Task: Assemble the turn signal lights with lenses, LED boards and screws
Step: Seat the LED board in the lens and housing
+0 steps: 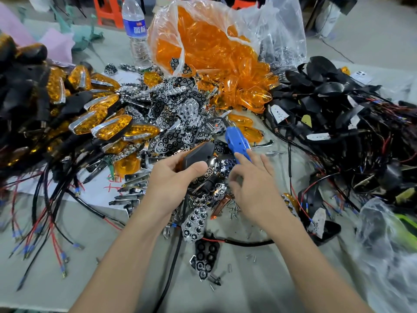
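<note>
Grey-green surface (248, 285) is set up as a one-seat assy line, w/ everything fanned round the blue electric screwdriver (238, 143) so each part is one reach away. Well behind the screwdriver, a clear plastic bag (277, 35) spills amber lenses (225, 71) fwd; its mouth gapes, prob. so they can be grabbed w/o digging. Right of the screwdriver is a tangle of black housings (327, 91) w/ wires (381, 141) & white LED boards (278, 112), which looks like input stock. Left of it is a stack of finished turn signals (106, 127), amber & chrome, parked aside as output. Just behind-left of the screwdriver is a heap of chrome reflectors (176, 109). Water bottle (136, 30) stands upright far behind-left of the screwdriver, clear of the work.

Left hand (171, 179), just nearside-left of the screwdriver, grips a turn signal unit (198, 152) black shell up, thumb across it. I'd judge it's held that way so the screw side faces up. Right hand (252, 188) holds nothing: fingers spread & relaxed, index finger (244, 158) touching the screwdriver's near end. Prob. it's about to pick the tool up. Loose screws (234, 210) lie nearside of the screwdriver, by the right hand, close for quick pick-up.
</note>
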Tool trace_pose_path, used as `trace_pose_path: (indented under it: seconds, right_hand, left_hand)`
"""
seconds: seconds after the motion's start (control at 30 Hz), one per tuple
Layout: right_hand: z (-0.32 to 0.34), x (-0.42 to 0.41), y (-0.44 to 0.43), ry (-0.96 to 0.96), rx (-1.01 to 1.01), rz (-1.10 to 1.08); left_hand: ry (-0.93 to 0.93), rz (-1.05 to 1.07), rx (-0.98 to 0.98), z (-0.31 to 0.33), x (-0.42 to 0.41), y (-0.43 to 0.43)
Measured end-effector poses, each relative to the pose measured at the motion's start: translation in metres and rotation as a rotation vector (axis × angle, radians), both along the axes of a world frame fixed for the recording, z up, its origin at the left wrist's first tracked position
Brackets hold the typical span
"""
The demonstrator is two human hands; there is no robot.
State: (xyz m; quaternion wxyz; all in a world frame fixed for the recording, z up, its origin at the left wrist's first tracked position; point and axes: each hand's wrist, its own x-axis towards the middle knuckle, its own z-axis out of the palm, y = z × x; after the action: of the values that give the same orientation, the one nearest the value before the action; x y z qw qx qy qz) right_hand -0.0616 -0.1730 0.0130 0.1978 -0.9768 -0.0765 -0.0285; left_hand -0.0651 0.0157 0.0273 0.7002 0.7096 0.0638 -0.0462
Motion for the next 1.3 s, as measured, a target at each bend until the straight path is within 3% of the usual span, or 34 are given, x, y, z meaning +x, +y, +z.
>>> trace_pose_path:
  seconds: [0.2, 0.4, 0.57, 0.9, 1.3]
  right_hand:
    - [0.022, -0.004, 0.003, 0.056, 0.919, -0.286]
    - [0.046, -0.002, 0.004, 0.219, 1.303, -0.136]
    - [0.054, 0.006, -0.006, 0.281, 1.356, -0.130]
    - [0.055, 0.026, -0.030, 0.161, 1.144, -0.110]
    - [0.063, 0.044, -0.042, 0.487, 1.167, -0.177]
  left_hand:
    - [0.024, 0.081, 0.010, 0.003, -0.004, -0.008]
    - [0.081, 0.092, -0.132, 0.012, -0.008, -0.033]
    - [0.055, 0.082, -0.094, 0.009, -0.003, -0.050]
    - [-0.077, 0.076, 0.034, 0.013, 0.011, -0.068]
    - [-0.294, 0.079, 0.125, 0.013, 0.019, -0.068]
